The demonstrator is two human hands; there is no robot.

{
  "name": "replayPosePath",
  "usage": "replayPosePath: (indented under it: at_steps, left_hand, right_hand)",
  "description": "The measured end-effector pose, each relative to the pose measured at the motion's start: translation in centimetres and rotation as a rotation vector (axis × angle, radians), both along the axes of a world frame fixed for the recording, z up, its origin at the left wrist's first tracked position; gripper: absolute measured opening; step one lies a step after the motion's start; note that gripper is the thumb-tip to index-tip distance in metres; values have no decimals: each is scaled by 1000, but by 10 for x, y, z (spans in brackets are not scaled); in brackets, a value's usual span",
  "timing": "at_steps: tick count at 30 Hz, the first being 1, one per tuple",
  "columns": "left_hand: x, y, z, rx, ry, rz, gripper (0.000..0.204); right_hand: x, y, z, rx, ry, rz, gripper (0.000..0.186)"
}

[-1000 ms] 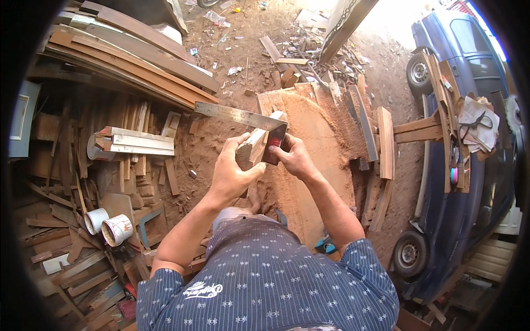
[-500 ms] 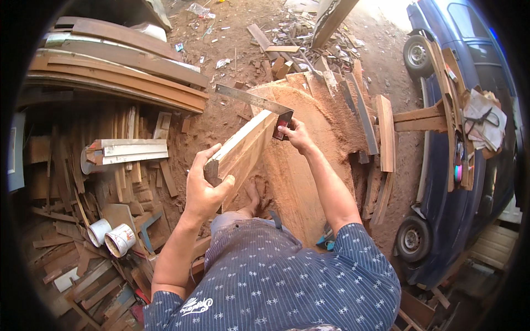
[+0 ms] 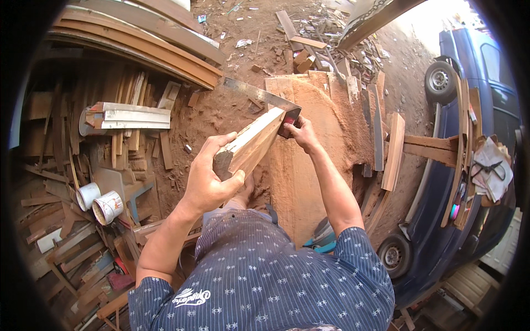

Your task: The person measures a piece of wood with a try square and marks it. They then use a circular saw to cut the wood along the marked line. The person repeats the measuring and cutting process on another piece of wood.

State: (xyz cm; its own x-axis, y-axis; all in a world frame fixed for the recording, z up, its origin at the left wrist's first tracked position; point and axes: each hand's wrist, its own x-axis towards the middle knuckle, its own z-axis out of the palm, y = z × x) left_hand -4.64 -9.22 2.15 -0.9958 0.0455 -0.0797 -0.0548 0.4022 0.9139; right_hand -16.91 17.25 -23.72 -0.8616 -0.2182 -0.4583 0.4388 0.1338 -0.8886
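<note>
My left hand point(image 3: 208, 179) grips the near end of a thick pale wood piece point(image 3: 258, 148), thumb on one side and fingers on the other. The piece is held up in the air, its near end grain facing me. At its far end, my right hand point(image 3: 302, 135) is closed on the dark handle of a try square point(image 3: 259, 94). The square's metal blade points to the far left across that end. The handle sits close by the wood; whether it lies flush against it I cannot tell.
Below stands a sawdust-covered wooden work surface point(image 3: 301, 187), with a teal power tool point(image 3: 321, 238) near my body. Stacked boards point(image 3: 143, 41), scrap wood and two white buckets point(image 3: 107, 207) lie left. Right are loose timbers point(image 3: 393, 151) and a blue vehicle point(image 3: 430, 243).
The wood piece has tilted, so more of its near end grain shows. The square's handle has come nearer the far end. The whole view has shifted as well.
</note>
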Motion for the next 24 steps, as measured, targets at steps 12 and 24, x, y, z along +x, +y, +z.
replayPosePath:
  at_steps: [12,24]
  left_hand:
    - [-2,-1,-4,61,-52,61,67]
    - [-2,8,0,-50,-8,-14,68]
  right_hand:
    - [-7,3,-11,31,41,59,31]
    - [-1,19,-29,-127,51,-82,31]
